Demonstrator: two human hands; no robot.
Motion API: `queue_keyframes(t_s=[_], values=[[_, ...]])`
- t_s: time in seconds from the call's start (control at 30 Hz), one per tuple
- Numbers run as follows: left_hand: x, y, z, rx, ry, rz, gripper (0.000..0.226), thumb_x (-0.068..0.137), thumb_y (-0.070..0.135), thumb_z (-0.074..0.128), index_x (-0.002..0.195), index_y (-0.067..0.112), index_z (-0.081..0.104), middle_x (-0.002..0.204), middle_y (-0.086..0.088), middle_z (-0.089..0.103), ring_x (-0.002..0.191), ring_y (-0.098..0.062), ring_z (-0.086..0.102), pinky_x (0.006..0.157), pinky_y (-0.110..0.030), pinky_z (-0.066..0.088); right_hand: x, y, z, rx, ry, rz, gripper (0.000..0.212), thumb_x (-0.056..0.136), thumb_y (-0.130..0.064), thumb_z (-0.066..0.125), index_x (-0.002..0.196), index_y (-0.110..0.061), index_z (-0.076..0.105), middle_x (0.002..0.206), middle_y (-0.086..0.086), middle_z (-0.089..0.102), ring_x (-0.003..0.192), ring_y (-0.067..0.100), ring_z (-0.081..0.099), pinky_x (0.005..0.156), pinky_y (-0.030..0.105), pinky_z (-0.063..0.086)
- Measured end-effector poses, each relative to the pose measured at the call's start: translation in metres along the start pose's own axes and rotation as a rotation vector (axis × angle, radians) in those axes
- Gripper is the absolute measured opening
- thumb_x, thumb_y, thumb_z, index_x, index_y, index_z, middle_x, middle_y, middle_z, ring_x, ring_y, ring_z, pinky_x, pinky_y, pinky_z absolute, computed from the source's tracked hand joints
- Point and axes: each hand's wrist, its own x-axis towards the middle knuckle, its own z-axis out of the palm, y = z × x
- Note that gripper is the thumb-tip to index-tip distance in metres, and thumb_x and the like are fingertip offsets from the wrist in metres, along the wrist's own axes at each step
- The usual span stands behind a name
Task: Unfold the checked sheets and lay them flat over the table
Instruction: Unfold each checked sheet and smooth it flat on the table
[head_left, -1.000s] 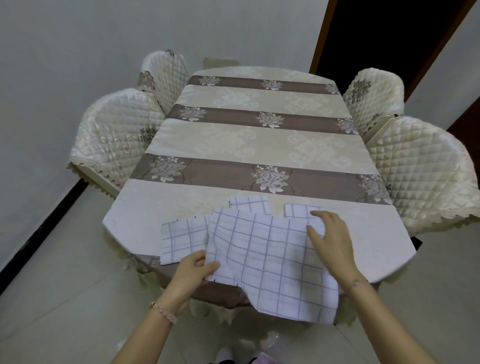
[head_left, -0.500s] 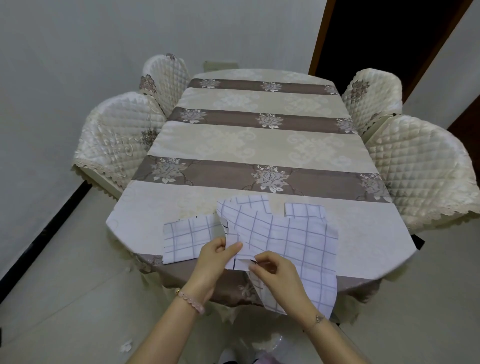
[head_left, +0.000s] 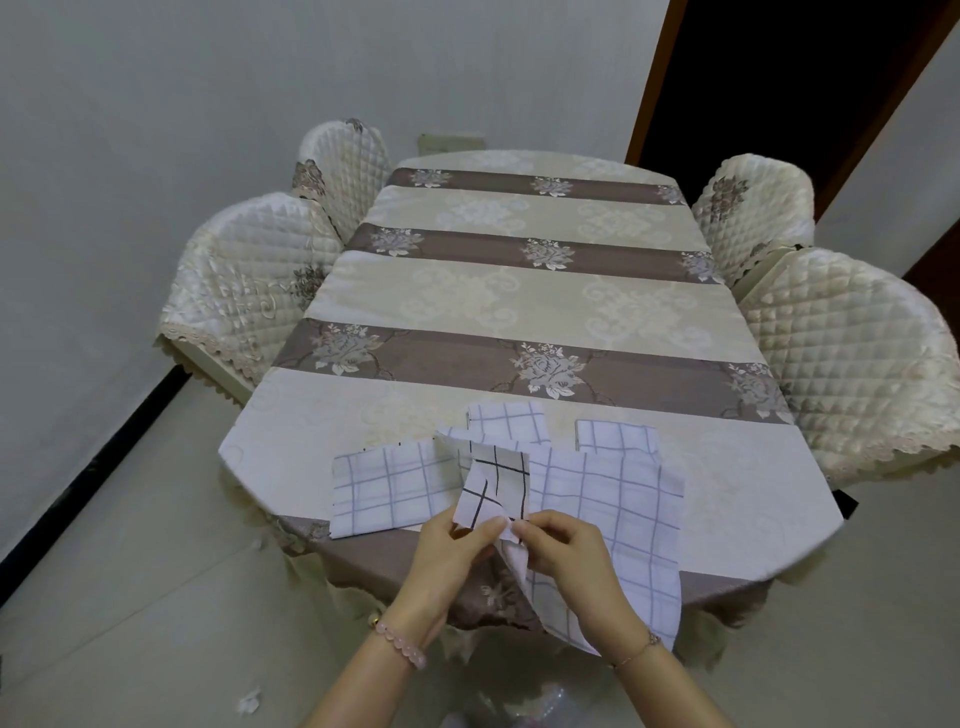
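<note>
Pale grey wall: fills the back and left, with a dark doorway up at the top right.
Floor: light tiles, running under the near end and down the left side.
Table: long, with rounded ends, dressed in cream cloth with brown flowered bands running across it.
Chairs: four in quilted cream covers, two tucked in on each side.
Big sheet: white with pale checks, opened out on the near right of the table and spilling over the near edge, its lower part hanging free.
Left sheet: folded, flat at the near edge, just beside the big one, its right side hidden behind the flap.
Far sheet: folded, peeking out beyond the pile.
Right sheet: folded too, near the far one, its near edge tucked under the big sheet.
Flap: white with dark lines, lifted off the table and creased, standing over the pile. Whether it is a corner of the big sheet or a separate piece, I cannot tell.
Left hand: over the near edge, thumb and fingers pinching the flap's lower edge.
Right hand: right alongside, fingertips nipping the same edge, the two hands almost touching.
Bracelet: pink beads on the left wrist.
Chain: thin, on the right wrist.
</note>
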Motion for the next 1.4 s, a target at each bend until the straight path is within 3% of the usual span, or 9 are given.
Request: queue_keyframes(t_s=[0.23,0.37,0.57,0.73,0.83,0.93,1.13,1.3,1.4], values=[[0.006,0.029,-0.038,-0.106,0.086,0.035,0.008,0.088,0.005,0.062,0.081,0.005,0.057,0.070,-0.003,0.067,0.065,-0.014,0.069,0.065,-0.025,0.059,0.017,-0.026,-0.043,0.021,0.192,-0.055,0.021,0.093,-0.016,0.056,0.073,-0.012,0.052,0.066,0.001,0.045,0.065,0.014,0.045,0.063,0.024,0.041],[0.018,0.058,-0.072,-0.086,0.158,0.130,0.003,0.092,0.006,0.055,0.089,0.006,0.057,0.089,-0.011,0.066,0.066,-0.012,0.071,0.062,-0.025,0.060,0.034,-0.053,-0.084,0.058,0.345,-0.130,0.021,0.094,-0.015,0.053,0.073,-0.014,0.051,0.066,0.002,0.047,0.061,0.015,0.044,0.058,0.025,0.040],[0.033,0.100,-0.100,-0.067,0.282,0.274,0.016,0.096,0.008,0.049,0.080,0.012,0.051,0.083,-0.006,0.062,0.070,-0.013,0.061,0.048,-0.018,0.054,0.043,-0.083,-0.127,0.086,0.434,-0.233,0.018,0.095,-0.018,0.052,0.079,-0.016,0.060,0.071,0.000,0.058,0.059,0.007,0.053,0.048,0.013,0.046],[0.044,0.114,-0.120,-0.018,0.340,0.334,0.014,0.095,0.012,0.051,0.083,0.016,0.057,0.078,-0.002,0.063,0.054,-0.004,0.063,0.045,-0.019,0.050,0.052,-0.088,-0.147,0.082,0.412,-0.170,0.016,0.093,-0.021,0.056,0.082,-0.020,0.068,0.072,-0.008,0.073,0.074,0.012,0.065,0.069,0.027,0.052],[0.054,0.115,-0.130,0.023,0.363,0.309,0.017,0.094,0.011,0.053,0.079,0.016,0.058,0.078,-0.004,0.062,0.063,-0.013,0.061,0.058,-0.026,0.049,0.058,-0.083,-0.149,0.048,0.393,-0.125,0.015,0.093,-0.017,0.056,0.083,-0.016,0.068,0.082,0.000,0.071,0.069,0.009,0.066,0.066,0.024,0.053],[0.070,0.105,-0.144,0.085,0.381,0.258,0.018,0.092,0.013,0.057,0.074,0.015,0.058,0.085,-0.012,0.060,0.074,-0.023,0.056,0.068,-0.033,0.047,0.062,-0.074,-0.147,0.005,0.392,-0.077,0.017,0.094,-0.011,0.054,0.103,-0.002,0.065,0.104,0.011,0.064,0.083,0.021,0.060,0.068,0.024,0.047],[0.081,0.060,-0.151,0.165,0.252,-0.091,0.027,0.093,0.041,0.052,0.084,0.017,0.061,0.077,-0.002,0.059,0.061,-0.017,0.049,0.051,-0.024,0.037,0.066,-0.043,-0.145,-0.088,0.411,0.032,0.020,0.093,-0.008,0.055,0.101,0.006,0.064,0.115,0.029,0.063,0.089,0.026,0.055,0.079,0.031,0.042],[0.070,0.013,-0.150,0.225,0.166,-0.207,0.026,0.086,0.013,0.066,0.105,-0.003,0.061,0.091,-0.018,0.069,0.075,-0.029,0.064,0.058,-0.032,0.051,0.067,-0.024,-0.148,-0.090,0.432,0.089,0.028,0.095,-0.009,0.052,0.109,0.013,0.060,0.111,0.025,0.062,0.091,0.025,0.054,0.084,0.034,0.043],[0.061,-0.003,-0.145,0.310,0.150,-0.159,0.012,0.085,0.004,0.064,0.096,0.000,0.064,0.091,-0.017,0.071,0.076,-0.027,0.066,0.064,-0.030,0.051,0.065,-0.015,-0.150,-0.040,0.424,0.146,0.034,0.096,-0.023,0.051,0.108,0.007,0.061,0.109,0.020,0.065,0.097,0.034,0.060,0.092,0.042,0.047]])
